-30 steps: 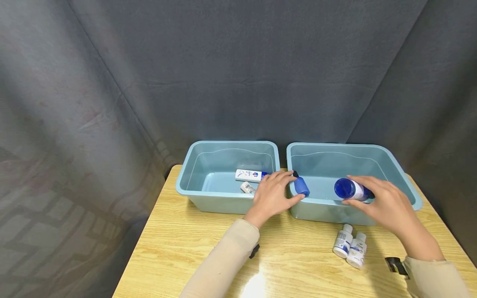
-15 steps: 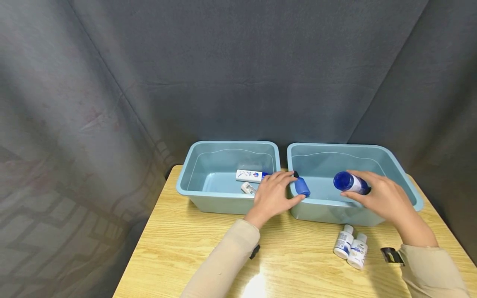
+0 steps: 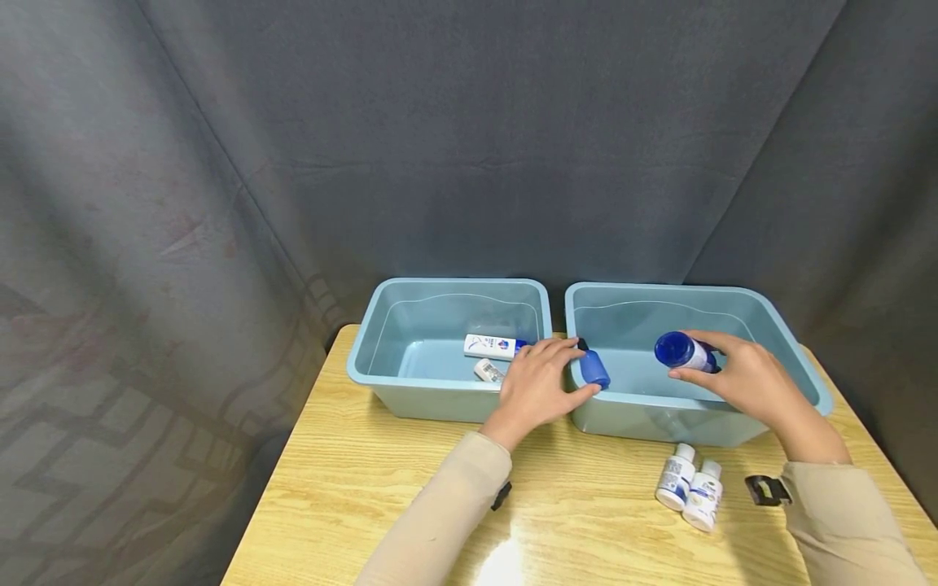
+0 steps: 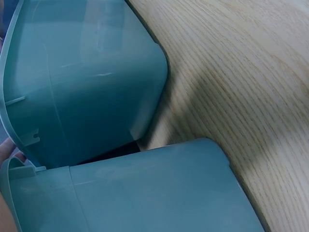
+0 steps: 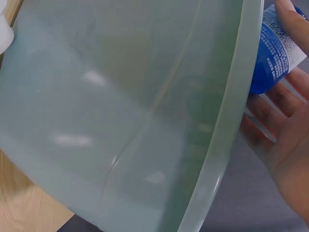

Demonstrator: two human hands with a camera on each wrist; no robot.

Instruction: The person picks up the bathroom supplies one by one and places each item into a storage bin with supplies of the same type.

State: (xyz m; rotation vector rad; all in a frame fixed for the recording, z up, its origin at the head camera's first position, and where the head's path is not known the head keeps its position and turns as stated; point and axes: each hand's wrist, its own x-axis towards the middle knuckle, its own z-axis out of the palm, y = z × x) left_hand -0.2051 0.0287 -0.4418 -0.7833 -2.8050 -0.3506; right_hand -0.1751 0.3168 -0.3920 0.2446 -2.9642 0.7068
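Observation:
At the near left corner of the right bin point(image 3: 663, 399), my left hand point(image 3: 533, 384) pinches a small blue bottle point(image 3: 594, 369) with a black cap between thumb and fingers. My right hand point(image 3: 758, 381) grips a dark blue bottle point(image 3: 676, 350) with a white label, tilted, over the right bin with its blue base towards me. In the right wrist view, printed text shows on that bottle's label point(image 5: 276, 60) just beyond the bin's rim. The left wrist view shows only a few fingertips at its left edge; the small bottle is hidden there.
The left bin point(image 3: 421, 382) holds a white box point(image 3: 488, 346) with a blue end and a small white bottle point(image 3: 487, 370). Two white bottles point(image 3: 676, 478) with blue-marked labels lie side by side on the wooden table point(image 3: 586, 505) before the right bin. A grey curtain hangs behind.
My right hand has shifted slightly away from me and to the left with the dark blue bottle. My left hand and the small blue bottle have stayed in place.

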